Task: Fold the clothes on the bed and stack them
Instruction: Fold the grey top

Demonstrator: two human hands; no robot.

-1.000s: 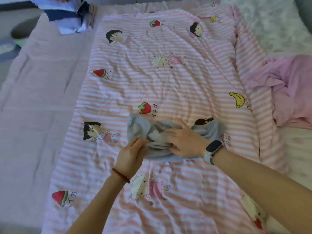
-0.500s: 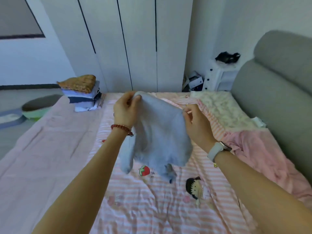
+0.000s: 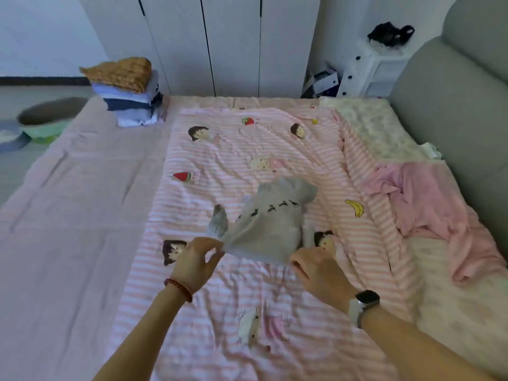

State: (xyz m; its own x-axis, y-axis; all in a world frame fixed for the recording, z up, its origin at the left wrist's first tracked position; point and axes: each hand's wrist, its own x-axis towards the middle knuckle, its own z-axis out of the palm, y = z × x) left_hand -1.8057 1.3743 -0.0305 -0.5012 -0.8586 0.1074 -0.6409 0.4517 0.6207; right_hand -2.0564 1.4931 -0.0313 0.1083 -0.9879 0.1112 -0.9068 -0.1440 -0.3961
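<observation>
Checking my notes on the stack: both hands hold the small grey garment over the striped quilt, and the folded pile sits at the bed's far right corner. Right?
Not quite. The head view shows the pile of folded clothes at the bed's far left corner. Both the left hand and right hand do hold the small grey garment over the pink striped quilt.

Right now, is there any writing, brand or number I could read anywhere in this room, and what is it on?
None can be read.
Striped quilt: small dark marks beside the strawberry print, too blurred to read.
Grey garment: a row of small dark shapes, which look like pictures, not letters.
Watch: screen dark.
Boxes by the wardrobe: too small to read.
</observation>
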